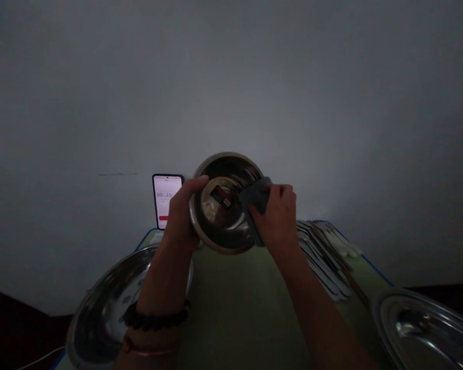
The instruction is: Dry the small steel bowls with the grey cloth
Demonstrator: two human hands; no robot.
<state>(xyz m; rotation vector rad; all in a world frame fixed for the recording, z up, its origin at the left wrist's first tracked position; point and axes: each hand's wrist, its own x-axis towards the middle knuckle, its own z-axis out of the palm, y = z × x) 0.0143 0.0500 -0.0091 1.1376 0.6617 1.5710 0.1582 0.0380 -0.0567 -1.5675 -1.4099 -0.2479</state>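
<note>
A round steel bowl [228,237] is held up above the table, tilted so that a dark label with a red strip [221,197] on its base faces me. My left hand [183,213] grips the bowl's left rim, thumb over the edge. In my right hand [278,213] is a folded dark grey cloth [256,198], pressed against the bowl's right side and rim. The fingers of that hand are closed round the cloth.
A large steel basin [96,313] stands at the left. Behind it a phone [162,198] with a timer leans upright by the wall. Several pieces of cutlery [324,262] lie on the green table [239,308] at the right. An oval steel tray [389,308] sits at the near right.
</note>
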